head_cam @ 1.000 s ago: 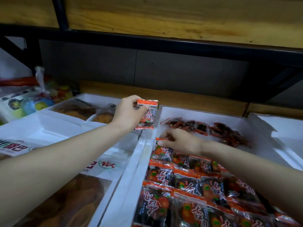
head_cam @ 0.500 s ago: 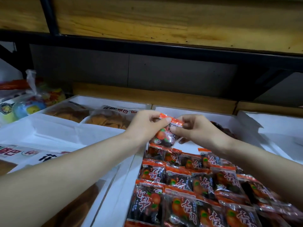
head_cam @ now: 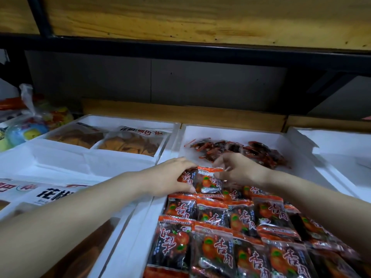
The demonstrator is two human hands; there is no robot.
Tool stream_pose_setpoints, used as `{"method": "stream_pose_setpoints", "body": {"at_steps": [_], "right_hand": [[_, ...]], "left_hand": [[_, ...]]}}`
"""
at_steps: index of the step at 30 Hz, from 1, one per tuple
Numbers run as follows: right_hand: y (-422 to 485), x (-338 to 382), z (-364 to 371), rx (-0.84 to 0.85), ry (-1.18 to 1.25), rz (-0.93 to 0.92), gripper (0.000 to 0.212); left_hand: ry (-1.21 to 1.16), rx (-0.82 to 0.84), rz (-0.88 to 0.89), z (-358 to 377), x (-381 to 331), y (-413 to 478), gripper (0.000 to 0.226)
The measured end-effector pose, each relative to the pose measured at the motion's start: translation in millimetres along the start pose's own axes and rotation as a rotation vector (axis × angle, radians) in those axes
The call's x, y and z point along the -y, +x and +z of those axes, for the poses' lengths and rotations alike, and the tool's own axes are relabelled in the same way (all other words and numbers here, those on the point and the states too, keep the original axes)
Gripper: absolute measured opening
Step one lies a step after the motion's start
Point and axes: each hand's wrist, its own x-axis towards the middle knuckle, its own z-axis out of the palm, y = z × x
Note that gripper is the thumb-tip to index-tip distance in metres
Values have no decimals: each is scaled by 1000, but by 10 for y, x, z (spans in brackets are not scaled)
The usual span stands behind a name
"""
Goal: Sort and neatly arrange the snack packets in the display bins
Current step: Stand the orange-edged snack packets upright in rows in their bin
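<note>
Middle foam bin [head_cam: 230,134]: white, matte, thick squared walls. Near half is tiled with rows of packets [head_cam: 216,247], which are flat glossy film pillows with dark bodies, an orange crimped seal top and bottom, orange fruit print and red-white characters. They overlap like shingles, and the film is crinkled and throws highlights.

Far half: bare white floor plus a loose pile [head_cam: 247,151] of the same packets, jumbled at all angles against the back wall.

Left hand [head_cam: 170,177] is at the far-left end of the furthest row, cupped over the end packet [head_cam: 187,178]. Its fingers [head_cam: 185,162] curl over the top edge and the thumb runs along the bottom edge, so it holds the packet. That packet lies flat against the bin's left wall.

Second packet [head_cam: 209,180] lies just beside it on the right, touching it, orange seal up and slightly tilted. Right hand [head_cam: 239,169] is at its top right corner with fingers [head_cam: 219,163] bent down to the seal. Motion blur there, so can't tell if they pinch it or only touch it.

Left bin [head_cam: 120,118]: same white foam, holds clear crisp bags [head_cam: 130,143] with white printed headers and flat orange-brown pieces inside.

Right bin [head_cam: 331,137]: white foam.

Far left: knotted clear plastic bag [head_cam: 36,121] with coloured round items.

Above: grainy wooden shelf board [head_cam: 200,19] on a black steel frame [head_cam: 180,47].
</note>
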Motion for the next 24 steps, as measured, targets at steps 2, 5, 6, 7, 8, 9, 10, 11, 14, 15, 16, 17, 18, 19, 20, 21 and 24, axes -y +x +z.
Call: {"method": "stream_pose_setpoints", "body": {"at_steps": [2,5,6,7,8,9,10,11,14,15,16,17,18,19,20,21,24], "right_hand": [[-25,9,27,-93,-211,-168,29],[-144,15,43,-34,-338,-323,37],[-177,12,48,-11,-354,-339,39],[-199,7,53,-5,-359,-341,41],[-211,4,59,-15,-360,-339,44],[-210,3,68,-36,-364,-333,48],[-206,6,84,-57,-368,-327,51],[-196,12,106,-72,-370,-321,52],[-186,26,160,-80,-343,-321,51],[-190,29,169,-75,-329,-328,49],[-196,30,171,-67,-319,-335,48],[-201,27,168,-60,-312,-341,46],[-207,25,164,-55,-305,-345,46],[-214,19,159,-53,-300,-348,45],[-219,12,158,-51,-295,-351,45],[-222,5,155,-50,-295,-356,45],[-249,-2,128,-61,-303,-375,41]], "left_hand": [[0,-2,4,20,20,-2,58],[8,-16,17,35,51,-13,59],[17,-18,20,34,57,-20,59],[26,-17,21,32,65,-25,60],[32,-16,20,31,72,-29,60],[33,-16,19,32,80,-31,61],[33,-15,18,33,87,-33,61],[31,-13,18,34,94,-32,62],[25,1,13,39,110,-16,62],[24,6,9,39,116,-11,62],[25,10,5,38,119,-7,63],[30,13,3,36,122,-4,63],[32,17,2,33,121,-2,63],[31,21,-1,29,117,-2,63],[30,28,-4,21,107,-4,62],[32,38,-8,14,97,-4,61],[91,44,-18,-19,56,7,51]]}}
